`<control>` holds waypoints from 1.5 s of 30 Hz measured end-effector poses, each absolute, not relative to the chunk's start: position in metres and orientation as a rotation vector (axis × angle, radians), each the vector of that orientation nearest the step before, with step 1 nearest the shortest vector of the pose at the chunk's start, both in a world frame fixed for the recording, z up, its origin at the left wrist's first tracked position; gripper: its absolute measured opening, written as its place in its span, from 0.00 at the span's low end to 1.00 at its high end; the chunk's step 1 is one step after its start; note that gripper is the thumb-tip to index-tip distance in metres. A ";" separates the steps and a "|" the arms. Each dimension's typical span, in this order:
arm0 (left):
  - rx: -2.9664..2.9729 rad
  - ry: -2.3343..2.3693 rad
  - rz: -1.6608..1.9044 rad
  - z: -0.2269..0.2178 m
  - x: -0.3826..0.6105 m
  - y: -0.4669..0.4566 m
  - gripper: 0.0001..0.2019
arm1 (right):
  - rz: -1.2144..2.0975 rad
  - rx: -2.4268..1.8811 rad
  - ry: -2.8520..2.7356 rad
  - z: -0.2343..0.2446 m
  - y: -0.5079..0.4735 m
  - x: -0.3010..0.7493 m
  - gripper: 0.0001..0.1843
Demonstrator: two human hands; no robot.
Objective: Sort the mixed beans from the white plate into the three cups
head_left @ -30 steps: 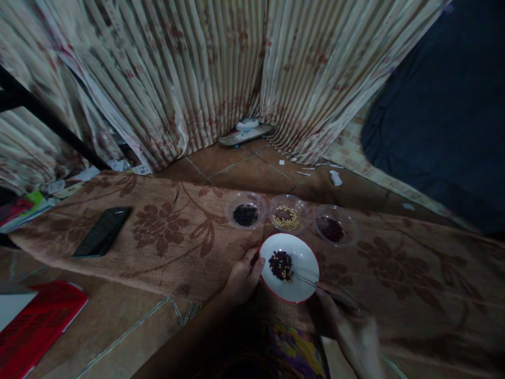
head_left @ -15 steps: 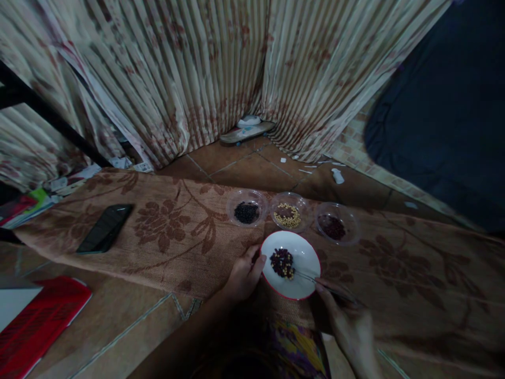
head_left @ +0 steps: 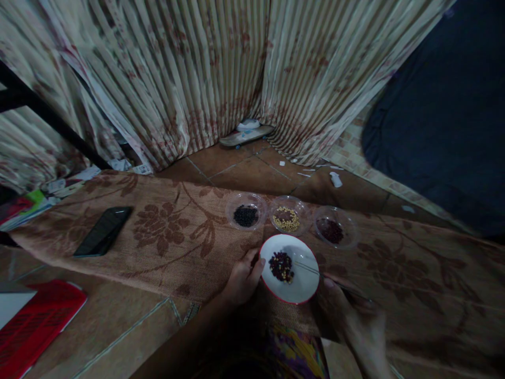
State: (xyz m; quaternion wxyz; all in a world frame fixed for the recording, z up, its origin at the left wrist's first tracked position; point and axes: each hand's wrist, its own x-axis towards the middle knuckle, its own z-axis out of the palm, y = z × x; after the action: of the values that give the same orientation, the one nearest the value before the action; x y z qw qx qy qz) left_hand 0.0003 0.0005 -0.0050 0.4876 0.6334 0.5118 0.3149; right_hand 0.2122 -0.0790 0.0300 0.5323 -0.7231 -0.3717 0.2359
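A white red-rimmed plate [head_left: 303, 284] lies on a brown flowered cloth [head_left: 165, 237] and holds a small heap of mixed beans [head_left: 281, 266]. My left hand [head_left: 242, 279] rests against the plate's left rim, fingers curled on it. My right hand [head_left: 351, 316] is closed on thin metal tweezers [head_left: 311, 270], whose tips hover over the plate just right of the heap. Behind the plate stand three clear bowls: one with black beans [head_left: 245, 215], one with pale yellow beans [head_left: 286, 219], one with dark red beans [head_left: 330, 230].
A black phone [head_left: 102, 231] lies on the cloth at the left. A red book [head_left: 35, 321] sits on the tiled floor at the lower left. Striped curtains [head_left: 221, 68] hang behind, with a sandal [head_left: 244, 134] beneath them. A dark fabric mass [head_left: 445, 116] fills the right.
The tweezers' tips have lifted slightly away from the bean heap toward the right. My left hand stays on the plate's rim.
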 end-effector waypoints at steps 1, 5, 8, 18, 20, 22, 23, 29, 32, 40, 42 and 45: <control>1.533 1.239 0.764 -0.005 0.000 0.001 0.17 | 0.535 -1.714 -0.896 0.035 -0.071 0.213 0.13; 1.520 1.206 0.773 -0.003 0.000 0.002 0.17 | 0.398 -1.658 -0.923 0.051 -0.027 0.214 0.13; 1.521 1.193 0.781 -0.003 -0.001 0.002 0.17 | 0.376 -1.559 -0.848 0.052 -0.003 0.212 0.15; 1.525 1.197 0.758 -0.004 0.000 0.001 0.16 | 0.418 -1.737 -0.841 0.049 -0.055 0.221 0.13; 1.511 1.208 0.750 -0.005 0.000 0.001 0.16 | 0.505 -1.809 -0.855 0.042 -0.074 0.224 0.14; 1.515 1.222 0.746 -0.005 0.000 0.002 0.17 | 0.640 -1.873 -0.837 0.034 -0.090 0.226 0.16; 1.521 1.224 0.745 -0.005 0.000 0.002 0.17 | 0.713 -1.896 -0.825 0.031 -0.097 0.226 0.18; 1.550 1.204 0.760 -0.005 0.000 0.002 0.17 | 0.798 -1.915 -0.843 0.023 -0.106 0.219 0.21; 1.568 1.233 0.753 -0.005 0.000 0.002 0.17 | 0.773 -1.908 -0.866 0.025 -0.102 0.216 0.20; 1.584 1.236 0.753 -0.006 -0.001 0.002 0.18 | 0.754 -1.900 -0.921 0.019 -0.100 0.211 0.18; 1.585 1.241 0.753 -0.007 -0.001 0.002 0.18 | 0.760 -1.901 -0.934 0.017 -0.100 0.209 0.18; 1.580 1.238 0.736 -0.010 -0.001 0.002 0.19 | 0.757 -1.907 -0.924 0.016 -0.099 0.207 0.18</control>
State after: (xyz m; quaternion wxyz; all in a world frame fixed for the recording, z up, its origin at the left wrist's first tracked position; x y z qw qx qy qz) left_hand -0.0013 0.0021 -0.0097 0.4812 0.6479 0.5075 0.3017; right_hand 0.2065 -0.0994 0.0163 0.4310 -0.7646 -0.3706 0.3037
